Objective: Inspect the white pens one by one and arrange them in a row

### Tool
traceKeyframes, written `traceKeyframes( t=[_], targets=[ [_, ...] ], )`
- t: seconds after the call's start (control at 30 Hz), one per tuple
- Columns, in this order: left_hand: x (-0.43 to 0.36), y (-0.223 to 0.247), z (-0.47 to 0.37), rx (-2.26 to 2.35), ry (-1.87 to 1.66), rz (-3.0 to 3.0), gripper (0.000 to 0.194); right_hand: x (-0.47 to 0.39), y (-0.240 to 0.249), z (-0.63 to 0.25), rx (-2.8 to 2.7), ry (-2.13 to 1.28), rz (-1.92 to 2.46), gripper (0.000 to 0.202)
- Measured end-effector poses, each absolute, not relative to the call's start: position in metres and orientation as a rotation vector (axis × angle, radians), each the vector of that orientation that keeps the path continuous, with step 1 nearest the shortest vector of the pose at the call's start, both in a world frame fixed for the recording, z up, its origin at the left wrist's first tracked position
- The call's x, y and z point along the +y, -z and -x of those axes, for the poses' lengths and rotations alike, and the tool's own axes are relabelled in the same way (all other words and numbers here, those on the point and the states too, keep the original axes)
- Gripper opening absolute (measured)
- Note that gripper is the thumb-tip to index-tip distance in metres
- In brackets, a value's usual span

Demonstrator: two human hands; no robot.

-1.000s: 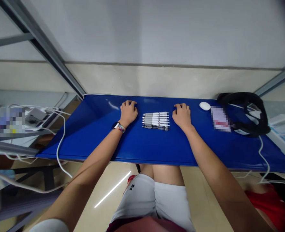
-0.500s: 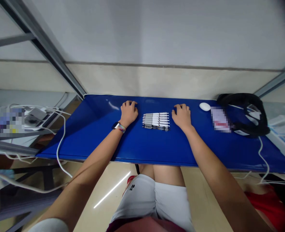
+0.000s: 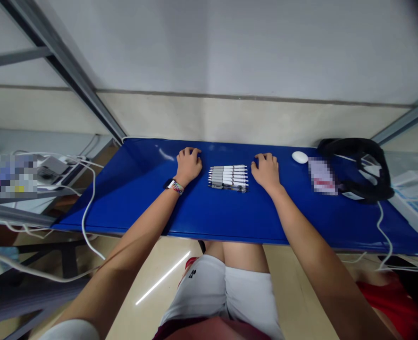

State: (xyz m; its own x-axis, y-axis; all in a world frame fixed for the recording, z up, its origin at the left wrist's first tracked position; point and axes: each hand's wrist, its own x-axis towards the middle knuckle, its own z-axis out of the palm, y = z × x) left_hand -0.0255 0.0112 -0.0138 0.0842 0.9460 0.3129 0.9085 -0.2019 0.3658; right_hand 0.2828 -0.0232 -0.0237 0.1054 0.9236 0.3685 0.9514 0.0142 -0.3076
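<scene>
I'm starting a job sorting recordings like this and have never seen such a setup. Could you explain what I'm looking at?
There is no machine here: these are a person's own bare hands. One camera, worn on the person's head, takes the view, looking forward and down. That is why the arms reach in from the bottom.

The left hand, with a wristband behind it, and the right hand appear to rest on a blue tabletop. Between them lies a row of pens, mostly white and grey, touched by neither hand. Farther right are a white oval object, an item blurred out by pixels and a black looped strap. Neither hand appears to hold anything.
</scene>
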Motion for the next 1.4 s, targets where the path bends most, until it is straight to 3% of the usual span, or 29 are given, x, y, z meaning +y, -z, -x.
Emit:
traceKeyframes(
  t=[0.4,0.57,0.73,0.9,1.13,1.4],
  targets=[
    [0.012,0.016,0.027,1.940,-0.762,-2.272,0.041,-0.024,0.022,-0.282,-1.826,0.059,1.923,0.041],
    [0.011,0.009,0.025,1.849,-0.798,-2.243,0.036,-0.030,0.006,-0.279,-1.874,0.048,1.844,0.032],
    [0.010,0.008,0.022,1.539,-0.934,-2.334,0.049,-0.059,-0.031,-0.255,-2.198,-0.193,1.481,0.024],
    [0.010,0.012,0.020,1.498,-1.013,-2.341,0.043,-0.084,-0.045,-0.230,-2.504,-0.405,1.061,0.013],
    [0.010,0.009,0.019,1.554,-0.942,-2.359,0.043,-0.085,-0.037,-0.226,-2.582,-0.463,1.018,0.019],
    [0.012,0.012,0.020,1.558,-0.973,-2.346,0.040,-0.086,-0.039,-0.225,-2.569,-0.342,1.148,0.010]
  ],
)
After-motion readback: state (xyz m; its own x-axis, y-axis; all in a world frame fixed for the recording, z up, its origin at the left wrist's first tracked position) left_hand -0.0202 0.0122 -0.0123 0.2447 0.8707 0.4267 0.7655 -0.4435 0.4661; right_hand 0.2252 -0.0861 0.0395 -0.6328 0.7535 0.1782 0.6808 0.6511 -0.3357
